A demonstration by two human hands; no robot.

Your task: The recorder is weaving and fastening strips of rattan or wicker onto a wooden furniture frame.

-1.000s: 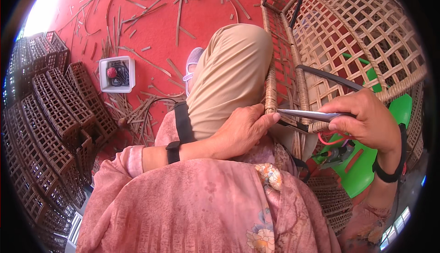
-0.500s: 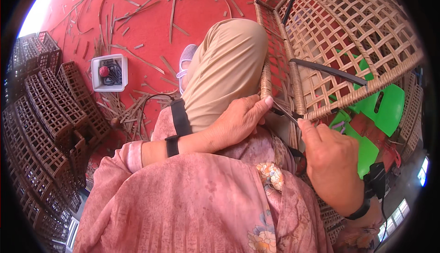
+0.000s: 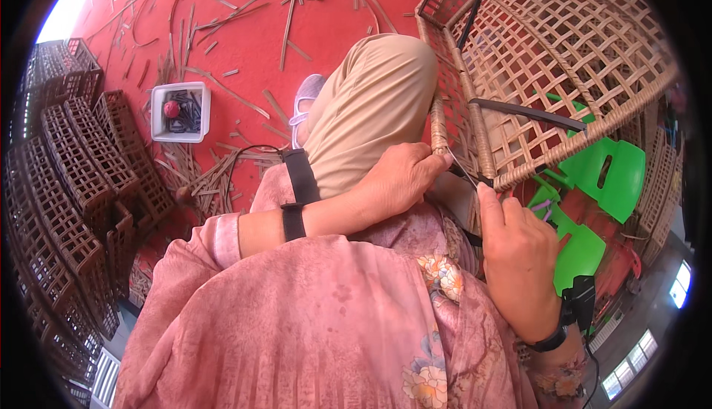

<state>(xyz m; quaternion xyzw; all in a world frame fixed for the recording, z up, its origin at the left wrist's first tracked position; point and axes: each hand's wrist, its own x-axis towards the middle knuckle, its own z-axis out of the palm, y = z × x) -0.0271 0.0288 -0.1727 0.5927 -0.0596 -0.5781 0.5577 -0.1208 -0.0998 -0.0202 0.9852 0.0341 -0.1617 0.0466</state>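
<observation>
A woven lattice basket (image 3: 549,45) with tan, wrapped edges leans on its side at my right knee. My left hand (image 3: 397,179) is closed at the lower end of one wrapped edge (image 3: 439,129), its thumb lying along the top. From that thumb a thin, dark strip (image 3: 465,172) runs across to my right hand (image 3: 519,249). The right fingers are closed on the strip close to the basket's lower corner, with the index finger extended towards it. My palms hide the undersides of both grips. A flat dark band (image 3: 528,113) crosses the open lattice.
Stacks of dark woven baskets (image 3: 74,194) rise at the left. A white tub (image 3: 181,112) holding dark pieces and a red ball stands on the red floor (image 3: 245,45), among scattered cane strips. Green plastic chairs (image 3: 601,175) are beyond the basket at the right.
My right hand has drawn a little left, and its index finger has straightened. The left hand stays at the wrapped edge. The whole view has shifted slightly.
</observation>
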